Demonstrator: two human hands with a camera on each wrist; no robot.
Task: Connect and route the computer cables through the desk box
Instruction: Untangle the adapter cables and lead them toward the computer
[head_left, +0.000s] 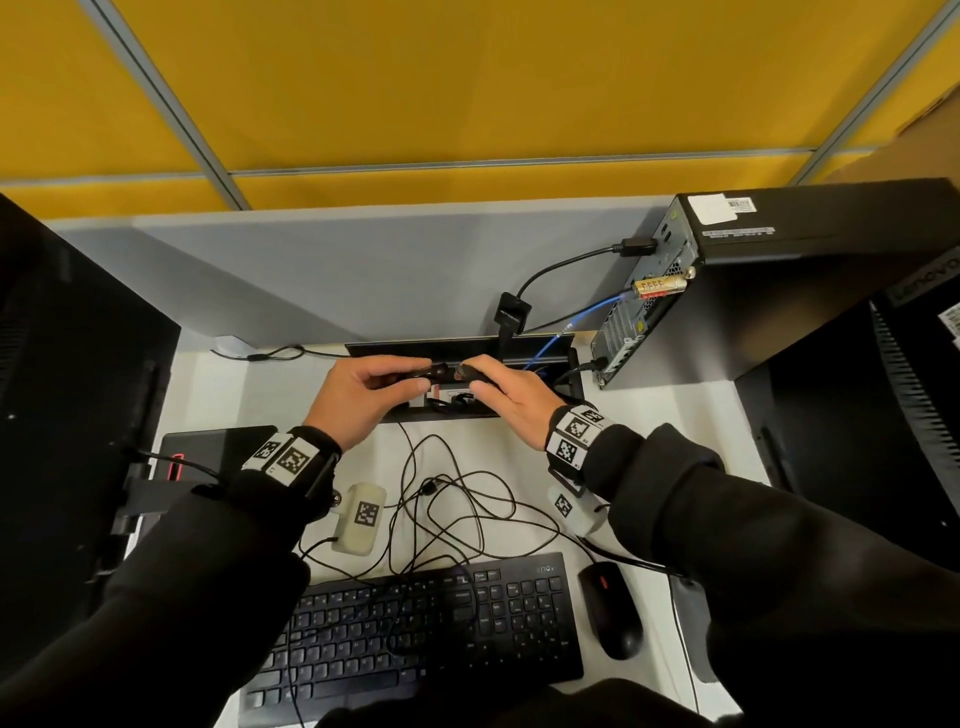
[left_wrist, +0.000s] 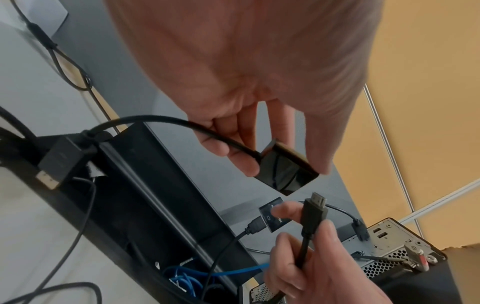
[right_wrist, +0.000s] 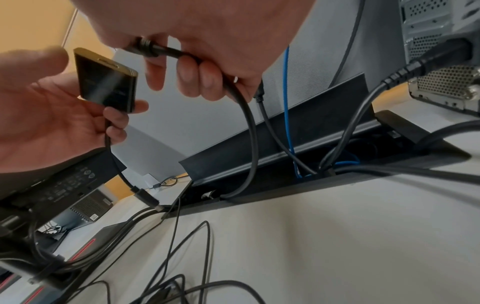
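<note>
Above the open desk box at the back of the white worktop, two hands meet. The left hand pinches a small black adapter between thumb and fingers. The right hand curls its fingers around a black cable plug, held just short of the adapter, not touching. The plug's cable drops into the box beside a blue cable.

**Black sleeves, tagged wrists**

Two bare hands, left and right. Black sweatshirt sleeves bunched at the cuffs. Wristbands carrying black-and-white square code tags on both wrists. White tagged camera blocks strapped underneath.
</note>
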